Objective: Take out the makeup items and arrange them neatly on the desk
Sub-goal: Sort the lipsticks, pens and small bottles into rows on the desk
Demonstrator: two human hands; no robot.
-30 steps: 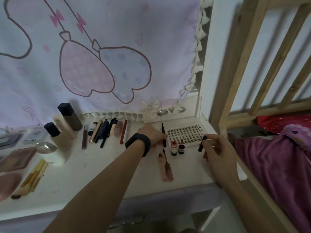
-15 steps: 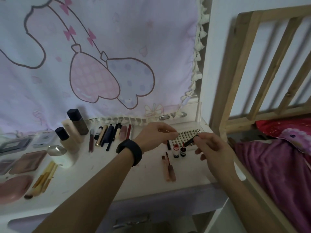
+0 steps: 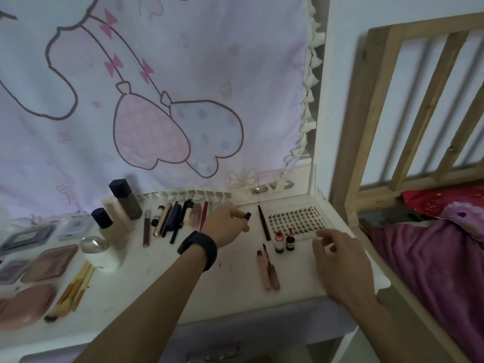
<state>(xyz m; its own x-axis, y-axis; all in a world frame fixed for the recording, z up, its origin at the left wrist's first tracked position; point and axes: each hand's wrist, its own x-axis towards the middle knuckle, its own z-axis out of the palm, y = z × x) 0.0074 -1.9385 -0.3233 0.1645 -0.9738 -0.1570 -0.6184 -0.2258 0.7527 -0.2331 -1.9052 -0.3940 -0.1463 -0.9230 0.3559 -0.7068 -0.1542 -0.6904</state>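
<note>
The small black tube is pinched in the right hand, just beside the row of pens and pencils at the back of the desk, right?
No, the left hand pinches the small black tube, as the head view shows; the right hand holds nothing. The rest stands.

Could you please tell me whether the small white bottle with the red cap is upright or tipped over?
Upright: the small white red-capped bottle stands on its base on the white desk, cap uppermost.
</note>
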